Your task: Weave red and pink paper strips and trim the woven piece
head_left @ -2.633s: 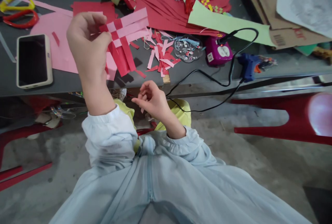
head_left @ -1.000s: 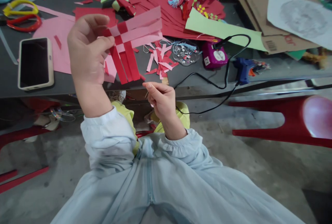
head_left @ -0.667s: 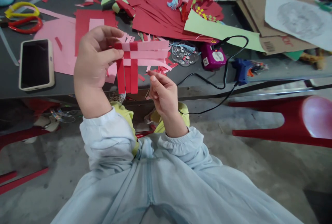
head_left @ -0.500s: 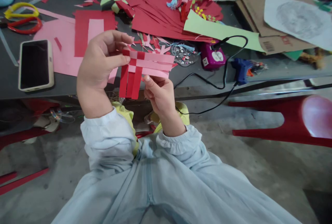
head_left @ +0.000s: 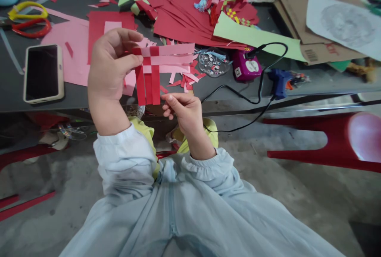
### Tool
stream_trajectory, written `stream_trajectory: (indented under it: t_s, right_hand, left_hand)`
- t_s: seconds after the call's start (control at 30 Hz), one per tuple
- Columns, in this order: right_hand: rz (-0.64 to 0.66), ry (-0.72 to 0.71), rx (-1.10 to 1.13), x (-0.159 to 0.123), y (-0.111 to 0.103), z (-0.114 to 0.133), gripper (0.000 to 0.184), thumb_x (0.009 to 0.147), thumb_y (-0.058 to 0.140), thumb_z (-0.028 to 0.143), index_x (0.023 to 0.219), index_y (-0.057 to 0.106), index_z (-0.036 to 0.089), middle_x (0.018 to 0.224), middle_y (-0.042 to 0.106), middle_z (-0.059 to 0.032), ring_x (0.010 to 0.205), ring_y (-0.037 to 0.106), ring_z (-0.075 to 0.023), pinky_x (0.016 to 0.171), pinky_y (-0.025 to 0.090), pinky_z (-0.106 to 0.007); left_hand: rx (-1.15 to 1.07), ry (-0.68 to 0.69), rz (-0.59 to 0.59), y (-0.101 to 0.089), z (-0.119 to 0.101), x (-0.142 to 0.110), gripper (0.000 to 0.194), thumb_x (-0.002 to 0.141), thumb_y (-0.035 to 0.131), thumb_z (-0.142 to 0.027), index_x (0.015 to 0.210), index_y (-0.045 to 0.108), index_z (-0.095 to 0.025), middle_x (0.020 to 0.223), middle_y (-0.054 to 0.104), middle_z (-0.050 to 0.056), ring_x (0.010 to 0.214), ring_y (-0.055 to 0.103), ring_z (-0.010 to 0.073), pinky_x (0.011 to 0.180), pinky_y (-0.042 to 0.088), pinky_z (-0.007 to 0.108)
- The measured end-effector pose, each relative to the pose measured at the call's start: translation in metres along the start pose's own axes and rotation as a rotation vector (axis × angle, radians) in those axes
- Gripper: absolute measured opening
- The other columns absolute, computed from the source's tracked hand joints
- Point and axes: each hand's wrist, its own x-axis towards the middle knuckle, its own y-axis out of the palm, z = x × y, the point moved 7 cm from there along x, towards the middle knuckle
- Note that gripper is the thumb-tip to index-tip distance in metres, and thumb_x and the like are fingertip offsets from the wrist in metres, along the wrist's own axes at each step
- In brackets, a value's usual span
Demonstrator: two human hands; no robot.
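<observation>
My left hand (head_left: 111,58) pinches a woven paper piece (head_left: 151,60) at its upper left corner, thumb in front and fingers behind. Red paper strips (head_left: 148,88) hang down from the weave, and pink paper strips (head_left: 175,59) stretch out to the right. Where they cross, a small red and pink check shows. My right hand (head_left: 184,112) is just right of the lower ends of the red strips, thumb and forefinger pressed together and the other fingers curled. Nothing shows between its fingertips.
A phone (head_left: 43,73) and scissors (head_left: 29,19) lie at left. Red paper sheets (head_left: 184,14) and paper scraps (head_left: 187,80) lie behind the weave. Farther right are a dish of beads (head_left: 213,64), a purple plug adapter (head_left: 246,66), a corded glue gun (head_left: 279,82) and cardboard (head_left: 315,10).
My right hand has come away from the pink strips and moved slightly down. The weave has shifted a little up and left in my left hand, and its pink strips are more spread.
</observation>
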Motion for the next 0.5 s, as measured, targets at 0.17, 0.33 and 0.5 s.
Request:
stream_trajectory:
  t_s: [0.17,0.33,0.5]
  right_hand:
    - [0.032,0.123,-0.026,-0.007,-0.004,-0.016,0.027,0.066,0.083,0.043,0.074,0.078,0.018,0.057,0.069,0.0018,0.045,0.062,-0.0070,0.041,0.048,-0.016]
    - [0.029,0.231,-0.039,-0.015,-0.015,-0.029,0.024,0.060,0.087,0.037,0.070,0.079,0.017,0.054,0.070,0.0004,0.045,0.062,-0.0070,0.041,0.048,-0.015]
    - [0.034,0.299,-0.116,-0.022,-0.023,-0.039,0.025,0.050,0.091,0.031,0.063,0.076,0.016,0.051,0.067,0.0004,0.043,0.061,-0.0078,0.040,0.047,-0.015]
  left_hand:
    - [-0.032,-0.033,-0.117,-0.005,0.000,0.001,0.048,0.050,0.054,0.018,0.071,0.074,-0.020,0.066,0.062,0.000,0.058,0.054,0.0109,0.047,0.038,0.021]
    - [-0.051,-0.050,-0.277,-0.013,-0.007,-0.002,0.043,0.051,0.047,0.016,0.068,0.070,-0.016,0.064,0.062,-0.002,0.051,0.053,0.0066,0.043,0.040,0.017]
    - [-0.037,0.053,-0.457,-0.028,-0.015,-0.001,0.041,0.056,0.040,0.018,0.069,0.064,-0.013,0.061,0.058,-0.003,0.050,0.052,0.0062,0.044,0.039,0.017]
